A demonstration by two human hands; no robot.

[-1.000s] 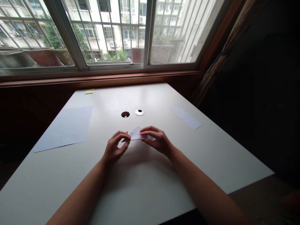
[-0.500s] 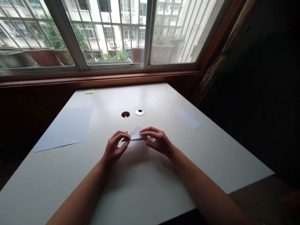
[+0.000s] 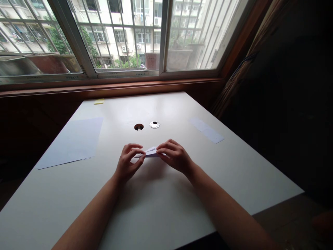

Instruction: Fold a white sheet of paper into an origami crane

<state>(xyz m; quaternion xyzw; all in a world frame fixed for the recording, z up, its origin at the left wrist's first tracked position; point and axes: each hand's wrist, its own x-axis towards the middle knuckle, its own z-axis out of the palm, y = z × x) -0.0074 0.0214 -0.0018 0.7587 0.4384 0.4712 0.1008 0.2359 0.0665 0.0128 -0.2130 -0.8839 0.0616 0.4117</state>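
A small folded piece of white paper (image 3: 150, 152) lies between my two hands at the middle of the white table (image 3: 156, 194). My left hand (image 3: 128, 163) pinches its left end with curled fingers. My right hand (image 3: 174, 156) grips its right end, fingers bent over the fold. The paper looks flattened into a thin pointed shape, and part of it is hidden under my right fingers.
A white sheet (image 3: 73, 140) lies on the table's left side, a narrow paper strip (image 3: 206, 130) at the right. A cable hole (image 3: 138, 127) and its round cap (image 3: 154, 124) sit beyond my hands. A yellow note (image 3: 99, 101) lies near the far edge below the window.
The raised flap of the paper has been pressed down flatter. My right fingers have shifted slightly left over the fold; my left hand stays almost in place.
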